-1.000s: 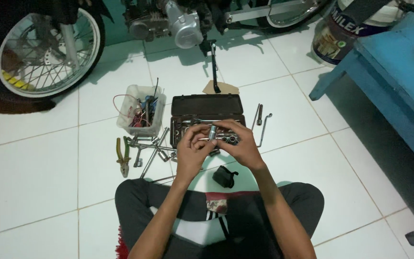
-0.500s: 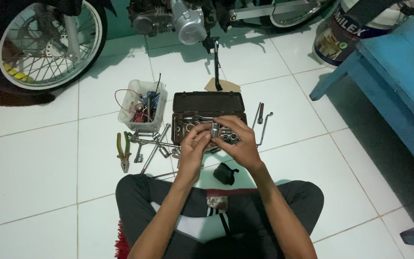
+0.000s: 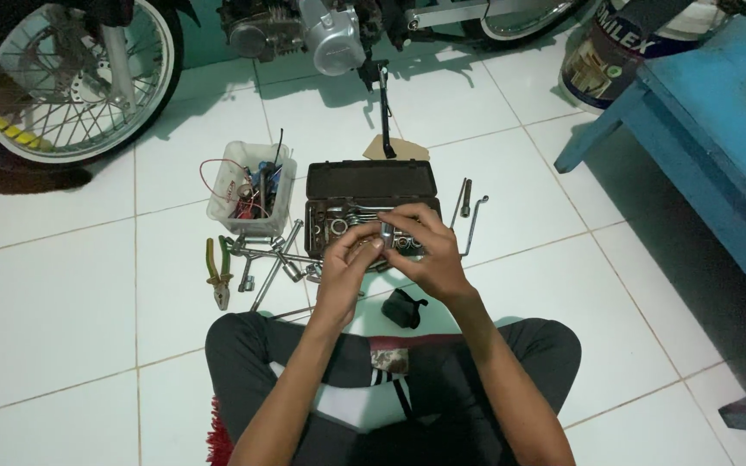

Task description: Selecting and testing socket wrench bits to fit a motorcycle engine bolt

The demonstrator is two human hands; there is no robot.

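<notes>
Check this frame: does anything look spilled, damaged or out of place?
Nothing looks damaged. Wrenches and pliers lie scattered on the floor tiles beside the open socket case, not in it.

White tiled floor (image 3: 62,311), teal wall (image 3: 205,34), parked motorcycle (image 3: 321,34), blue wooden table (image 3: 718,147), perhaps a paint bucket (image 3: 602,56)

Both hands (image 3: 390,255) on socket (image 3: 385,231).
</notes>
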